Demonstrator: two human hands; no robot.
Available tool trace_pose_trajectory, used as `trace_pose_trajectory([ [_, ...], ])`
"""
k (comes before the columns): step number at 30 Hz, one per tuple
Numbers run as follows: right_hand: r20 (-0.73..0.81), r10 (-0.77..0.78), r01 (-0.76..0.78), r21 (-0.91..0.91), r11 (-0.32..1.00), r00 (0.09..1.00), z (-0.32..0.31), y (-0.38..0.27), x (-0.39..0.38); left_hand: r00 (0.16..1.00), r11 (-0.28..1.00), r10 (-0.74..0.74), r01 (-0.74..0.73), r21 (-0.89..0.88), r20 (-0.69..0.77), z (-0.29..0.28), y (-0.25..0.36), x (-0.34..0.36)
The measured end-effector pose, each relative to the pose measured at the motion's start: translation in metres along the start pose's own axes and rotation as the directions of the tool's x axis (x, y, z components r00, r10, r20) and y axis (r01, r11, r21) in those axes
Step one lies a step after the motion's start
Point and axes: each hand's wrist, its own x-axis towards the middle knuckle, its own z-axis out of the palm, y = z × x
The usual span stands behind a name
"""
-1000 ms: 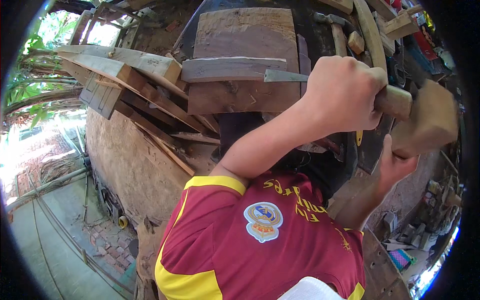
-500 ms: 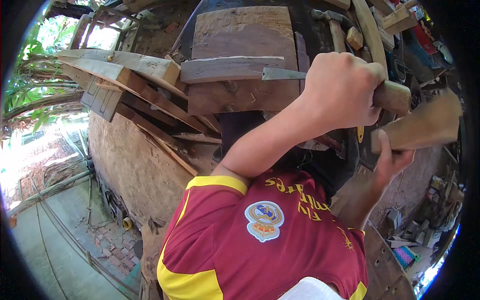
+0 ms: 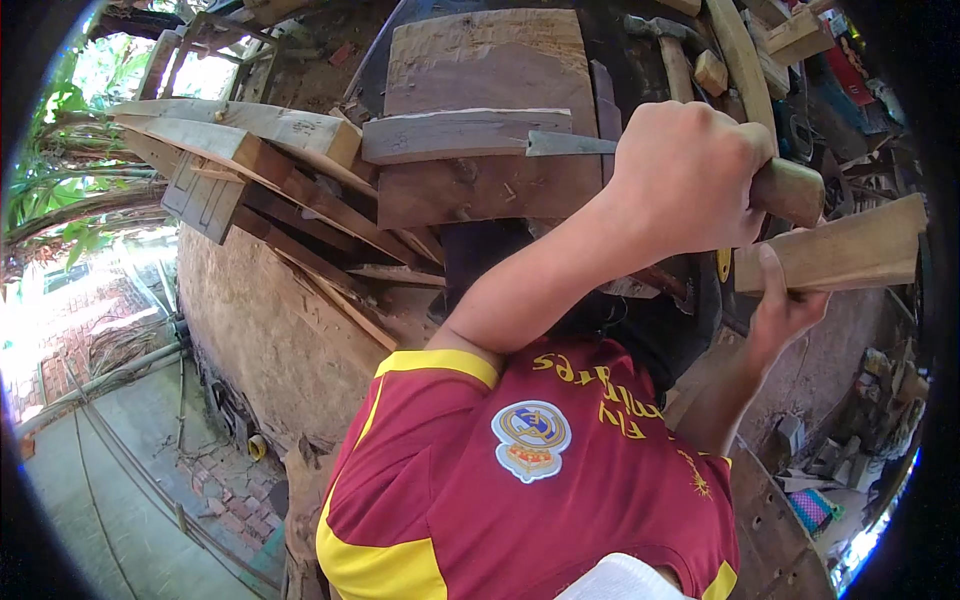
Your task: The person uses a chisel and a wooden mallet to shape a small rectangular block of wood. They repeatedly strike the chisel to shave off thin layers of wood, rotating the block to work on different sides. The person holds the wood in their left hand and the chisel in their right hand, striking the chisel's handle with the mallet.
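My left hand (image 3: pixel 690 175) is closed round the wooden handle (image 3: pixel 788 192) of a flat-bladed tool, its metal blade (image 3: pixel 570 142) pointing left onto a grey wooden strip (image 3: pixel 440 135). That strip lies across a broad brown board (image 3: pixel 480 70). To the right, my right hand (image 3: pixel 792 318) grips a thick wooden block (image 3: pixel 840 250) from below, thumb up along its near face. The block is just under the end of the tool handle; whether they touch I cannot tell.
Long timbers (image 3: pixel 240 145) are stacked at the left. A hammer (image 3: pixel 675 70), wood offcuts (image 3: pixel 710 75) and a long beam (image 3: pixel 740 55) lie beyond my left hand. Scrap pieces (image 3: pixel 850 450) are piled low at the right, near a thick trunk-like surface (image 3: pixel 800 370).
The wooden block in my right hand has turned flatter and shifted up and leftward toward the tool's handle end. My left hand and the blade have stayed almost in place.
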Motion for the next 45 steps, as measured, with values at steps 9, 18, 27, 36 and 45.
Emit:
trace_pose_trajectory([
  [9, 0.005, -0.016, 0.016, -0.023, 1.0, 1.0, -0.009, 0.026, -0.002, 1.0, 1.0, 0.004, -0.004, 0.016, -0.013, 0.002, -0.001, 0.0],
  [18, -0.022, -0.03, 0.027, -0.119, 0.993, 0.999, -0.007, 0.024, -0.001, 0.999, 0.999, -0.003, 0.002, 0.038, 0.034, 0.005, -0.002, 0.0],
  [27, 0.051, 0.036, -0.032, -0.073, 0.997, 0.998, -0.01, 0.026, -0.007, 1.0, 0.999, -0.015, 0.014, 0.04, 0.019, 0.006, -0.002, 0.0],
  [36, -0.007, 0.049, -0.05, -0.11, 0.993, 0.999, -0.013, 0.031, -0.009, 0.998, 0.996, -0.031, 0.026, 0.083, 0.055, 0.009, -0.003, -0.001],
  [45, 0.009, -0.031, 0.032, -0.156, 0.987, 0.999, -0.013, 0.036, -0.016, 0.998, 0.995, -0.027, 0.021, 0.096, 0.065, 0.008, -0.003, 0.0],
])
